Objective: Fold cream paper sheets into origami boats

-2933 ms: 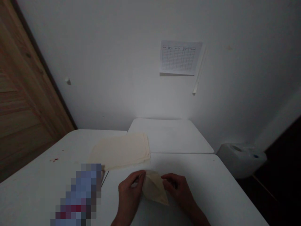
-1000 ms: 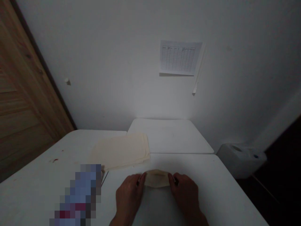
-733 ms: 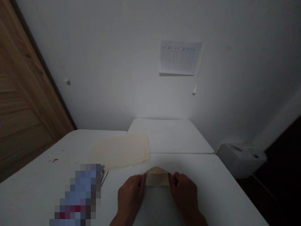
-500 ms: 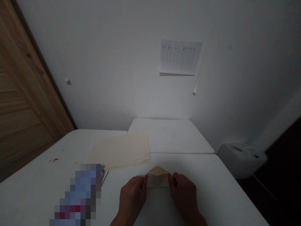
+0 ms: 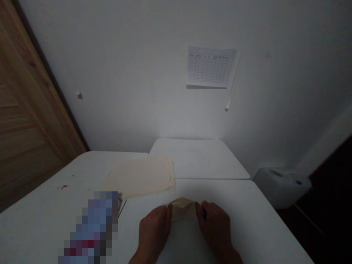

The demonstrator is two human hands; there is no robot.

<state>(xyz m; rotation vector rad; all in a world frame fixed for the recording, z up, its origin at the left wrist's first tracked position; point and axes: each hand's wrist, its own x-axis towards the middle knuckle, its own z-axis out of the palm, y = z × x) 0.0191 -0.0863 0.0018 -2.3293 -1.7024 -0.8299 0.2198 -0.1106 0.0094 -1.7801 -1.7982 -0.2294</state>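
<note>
Between my two hands is a small folded beige sheet, its top edge peaked in the middle and a crease showing across it. My left hand pinches its left edge between thumb and curled fingers. At the opposite edge my right hand grips it the same way. The sheet is held just above or against the white table; I cannot tell which. A stack of thin beige sheets lies farther back to the left, with uneven edges.
White tables stand together against the wall. A blurred-out blue and red object lies left of my hands. A printed sheet hangs on the wall. A pale plastic container is beyond the right edge, a wooden door far left.
The folded sheet's peak has sunk and moved slightly left, and the opening in its fold looks flatter. My left hand has shifted slightly left; the right has barely moved.
</note>
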